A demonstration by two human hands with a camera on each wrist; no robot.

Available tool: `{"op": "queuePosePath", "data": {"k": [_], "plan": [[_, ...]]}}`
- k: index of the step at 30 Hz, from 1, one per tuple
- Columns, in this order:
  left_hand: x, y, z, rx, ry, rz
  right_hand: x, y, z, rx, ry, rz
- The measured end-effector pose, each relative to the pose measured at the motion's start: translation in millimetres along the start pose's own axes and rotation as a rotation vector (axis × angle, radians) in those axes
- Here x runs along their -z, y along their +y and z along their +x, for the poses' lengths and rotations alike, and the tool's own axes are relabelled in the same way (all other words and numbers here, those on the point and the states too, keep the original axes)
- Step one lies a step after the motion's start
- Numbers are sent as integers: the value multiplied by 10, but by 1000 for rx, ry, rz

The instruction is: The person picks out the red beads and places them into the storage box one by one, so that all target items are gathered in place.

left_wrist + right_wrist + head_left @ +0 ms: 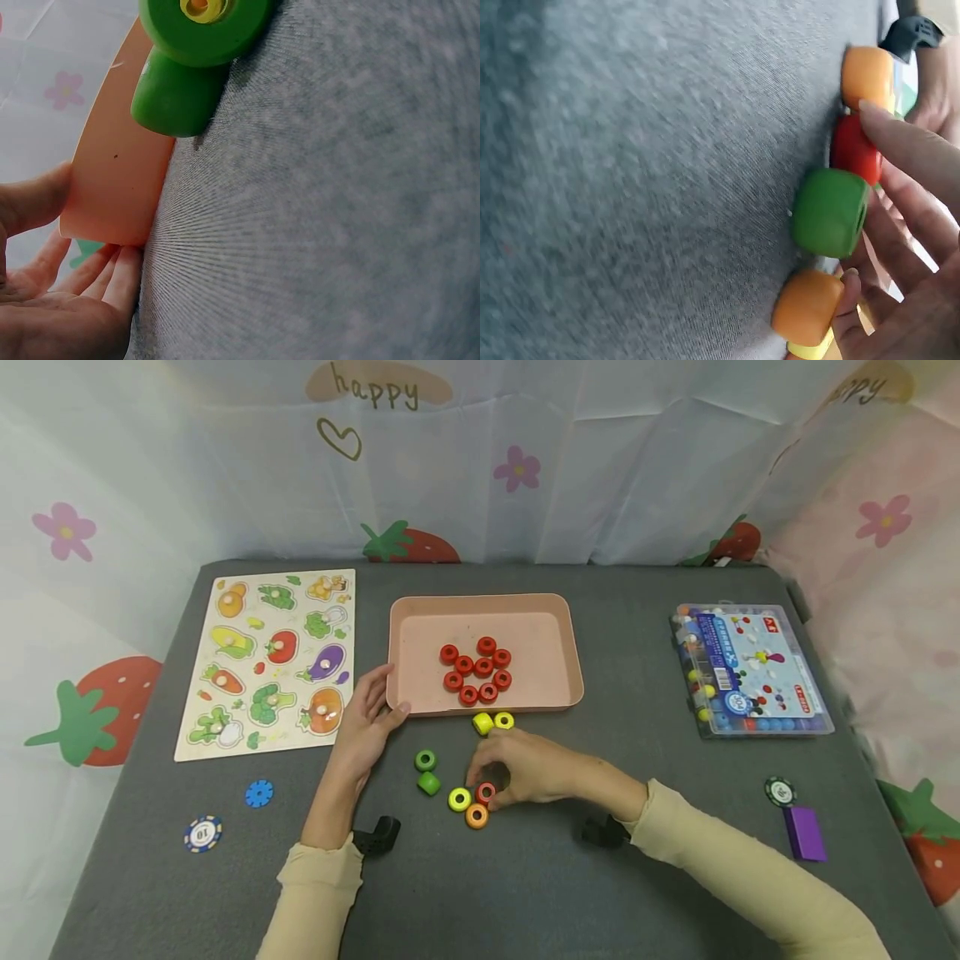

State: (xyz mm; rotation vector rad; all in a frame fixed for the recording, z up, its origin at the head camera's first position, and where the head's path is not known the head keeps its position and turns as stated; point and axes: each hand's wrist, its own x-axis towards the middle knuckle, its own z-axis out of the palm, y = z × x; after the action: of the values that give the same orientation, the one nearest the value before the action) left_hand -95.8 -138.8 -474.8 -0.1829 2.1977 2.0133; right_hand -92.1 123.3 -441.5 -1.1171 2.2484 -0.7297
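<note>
My left hand (363, 722) holds the front left corner of the pink tray (480, 709), thumb at the front and fingers along the left side. Several red ring beads (483, 667) lie inside the tray. In front of it my right hand (536, 764) has thumb and fingers around a red bead (855, 150) on the table. An orange bead (477, 816) and a yellow bead (460, 800) sit beside that one. Close to my right hand's little finger, a green bead (830, 212) and another orange bead (808, 307) show in the right wrist view; the hand hides them from above.
Two green beads (428, 783) lie left of the group, two yellow ones (504, 720) at the tray's front. A vegetable puzzle board (251, 693) lies left, a clear bead case (757, 668) right. Poker chips (203, 833) and a purple block (806, 834) lie nearer the sides.
</note>
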Motion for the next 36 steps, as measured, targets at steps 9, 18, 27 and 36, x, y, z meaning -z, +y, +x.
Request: {"op": "queuePosePath", "data": {"k": [9,18,27,36], "plan": [[-6,-19,12,5,3,6,99,66,20,57,198,102],[-11,10,4,9,2,5,376,301,134,-74,655,92],[-6,12,5,12,3,15,500,582,185,-425,732,98],[-5,12,13,3,7,15,450,592,270,-436,709,183]]}}
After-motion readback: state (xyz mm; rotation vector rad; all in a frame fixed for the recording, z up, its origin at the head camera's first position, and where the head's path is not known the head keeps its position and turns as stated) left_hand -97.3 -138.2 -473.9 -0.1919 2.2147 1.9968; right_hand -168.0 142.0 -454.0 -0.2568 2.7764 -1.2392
